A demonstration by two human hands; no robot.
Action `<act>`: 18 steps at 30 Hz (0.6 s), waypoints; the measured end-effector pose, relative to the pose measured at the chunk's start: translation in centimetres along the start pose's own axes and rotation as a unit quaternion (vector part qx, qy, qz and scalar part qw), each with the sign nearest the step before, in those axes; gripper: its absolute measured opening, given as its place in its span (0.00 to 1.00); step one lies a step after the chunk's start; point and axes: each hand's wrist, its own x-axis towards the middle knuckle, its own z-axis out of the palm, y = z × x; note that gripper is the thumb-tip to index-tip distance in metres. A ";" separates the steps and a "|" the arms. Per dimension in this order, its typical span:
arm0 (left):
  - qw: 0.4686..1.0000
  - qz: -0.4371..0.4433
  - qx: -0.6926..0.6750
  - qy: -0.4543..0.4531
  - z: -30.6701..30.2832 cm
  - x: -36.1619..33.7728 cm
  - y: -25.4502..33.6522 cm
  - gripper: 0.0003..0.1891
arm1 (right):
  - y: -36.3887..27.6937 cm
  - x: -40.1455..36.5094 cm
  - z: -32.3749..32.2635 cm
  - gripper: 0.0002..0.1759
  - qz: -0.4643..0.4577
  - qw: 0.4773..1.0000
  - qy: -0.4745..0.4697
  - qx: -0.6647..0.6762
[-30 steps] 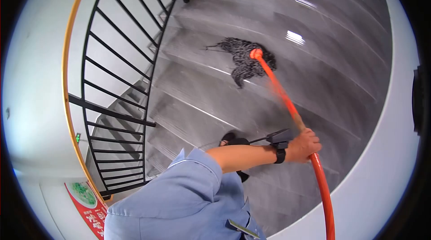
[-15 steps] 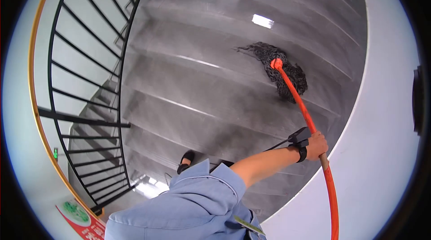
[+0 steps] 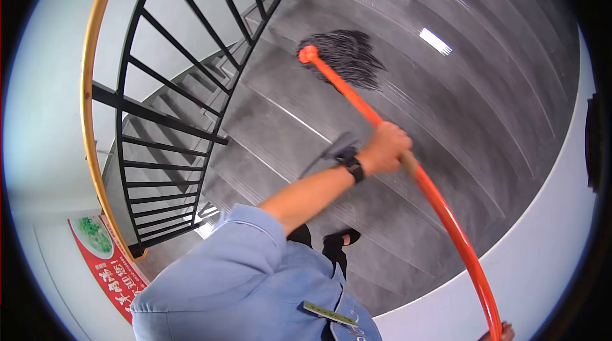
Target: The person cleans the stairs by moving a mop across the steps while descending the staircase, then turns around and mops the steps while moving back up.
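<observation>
My left hand (image 3: 386, 148) is wrapped round the orange mop handle (image 3: 446, 217), about midway along it. At the bottom right edge my right hand (image 3: 507, 333) grips the handle's lower end, mostly cut off by the frame. The dark, stringy mop head (image 3: 347, 57) lies spread on a grey stair step (image 3: 274, 76) near the railing, fanned out to the right of its orange joint (image 3: 308, 54). A black watch or band (image 3: 350, 166) is on my left wrist, with a blurred dark strap beside it.
A black metal railing (image 3: 172, 127) with a wooden handrail (image 3: 88, 95) runs along the left, with more stairs beyond. A white wall (image 3: 542, 264) curves round the right. A red poster (image 3: 111, 271) is at the lower left. My black shoe (image 3: 347, 236) stands on a step.
The mop head has swept left toward the railing, and its strands now trail right. My left hand has moved up and left with the handle. My right hand has come into view.
</observation>
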 end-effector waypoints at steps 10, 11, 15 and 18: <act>0.955 -0.202 0.217 -0.019 -11.2 -14.1 -14.6 0.12 | 19.1 -6.7 10.1 0.15 0.169 0.954 -0.241 -0.064; 0.956 -0.198 0.217 -0.020 -10.5 -14.1 -14.5 0.12 | 18.6 -7.0 9.5 0.15 0.167 0.955 -0.238 -0.063; 0.967 -0.138 0.211 -0.019 -5.1 -15.2 -12.2 0.08 | 13.7 -8.0 4.1 0.19 0.179 0.950 -0.234 -0.105; 0.974 -0.119 0.159 -0.104 0.0 -13.1 -3.9 0.13 | 6.4 -7.5 -0.3 0.11 0.132 0.975 -0.148 -0.095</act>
